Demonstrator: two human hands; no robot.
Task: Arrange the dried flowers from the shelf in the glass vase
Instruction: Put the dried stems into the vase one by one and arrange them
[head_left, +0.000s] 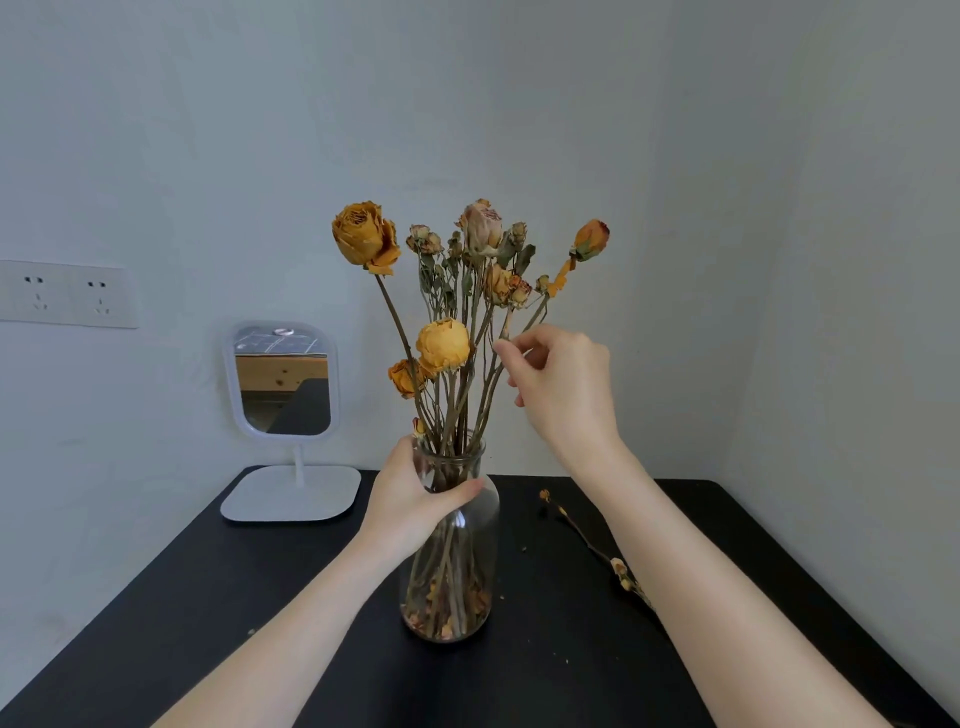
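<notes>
the left hand (415, 499) is wrapped around the neck of the glass vase (451, 561) on the black table (208, 597) to keep it steady, while the right hand (563, 384) pinches one thin stem of the dried flowers (467, 291) standing in it, probably to turn it outward.

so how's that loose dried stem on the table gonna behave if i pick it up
The loose dried stem looks thin and long, so probably very light and brittle rather than floppy. Crumbs on the black table and petal bits in the glass vase suggest its small buds may shed when handled. Lying flat, it seems unlikely to roll.
</notes>
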